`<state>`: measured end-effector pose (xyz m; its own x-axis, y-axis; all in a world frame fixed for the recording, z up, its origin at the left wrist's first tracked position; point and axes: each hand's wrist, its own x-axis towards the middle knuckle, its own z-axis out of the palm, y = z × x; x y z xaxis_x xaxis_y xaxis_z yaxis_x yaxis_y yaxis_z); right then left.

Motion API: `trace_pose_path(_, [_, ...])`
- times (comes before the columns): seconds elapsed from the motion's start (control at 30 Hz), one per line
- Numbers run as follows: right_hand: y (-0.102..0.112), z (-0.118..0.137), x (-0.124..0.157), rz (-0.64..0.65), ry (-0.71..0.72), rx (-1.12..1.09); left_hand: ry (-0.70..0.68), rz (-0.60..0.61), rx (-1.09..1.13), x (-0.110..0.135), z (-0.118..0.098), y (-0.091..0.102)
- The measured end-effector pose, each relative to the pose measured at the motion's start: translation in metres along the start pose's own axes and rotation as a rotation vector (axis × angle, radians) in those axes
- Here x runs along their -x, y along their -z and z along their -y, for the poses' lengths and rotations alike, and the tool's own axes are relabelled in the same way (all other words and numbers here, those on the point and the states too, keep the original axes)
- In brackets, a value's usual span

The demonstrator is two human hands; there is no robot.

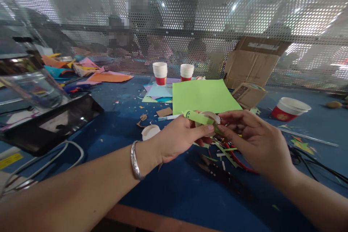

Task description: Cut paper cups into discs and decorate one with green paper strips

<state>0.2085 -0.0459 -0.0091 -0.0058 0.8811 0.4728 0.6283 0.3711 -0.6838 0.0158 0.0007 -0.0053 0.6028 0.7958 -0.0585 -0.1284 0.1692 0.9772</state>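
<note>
My left hand (179, 136), with a silver bangle on its wrist, is closed on a light green paper strip (199, 117) that has a small face drawn at one end. The strip lies against a white ring-shaped piece (210, 116), perhaps cut from a paper cup. The fingers of my right hand (252, 137) pinch the right side of the strip and ring; their exact contact is partly hidden. Beneath the hands lie scraps of cut green and white paper (223, 154). A dark-handled knife or tool (220, 174) lies closer to me on the blue table.
A green sheet (203, 96) lies beyond my hands, near stacked paper cups (160, 72). A red-and-white cup (290, 109) stands right, cardboard (251, 61) leans behind. On the left are a black tray (54, 123), a clear container (40, 87) and white cable (78, 146).
</note>
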Motion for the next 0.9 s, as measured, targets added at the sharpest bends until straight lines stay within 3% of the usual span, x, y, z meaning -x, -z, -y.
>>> trace_pose_path(0.33, [-0.001,-0.003,-0.002,-0.015,-0.036,-0.055,0.024,0.006,-0.027,0.003,-0.005,-0.002])
trace_pose_path(0.7, [0.001,0.009,-0.005,0.074,-0.116,-0.287,0.031,-0.032,0.040,0.002,-0.002,-0.001])
trace_pose_path(0.9, [0.002,0.007,-0.004,0.076,-0.129,-0.289,0.003,-0.107,0.089,0.001,-0.002,-0.001])
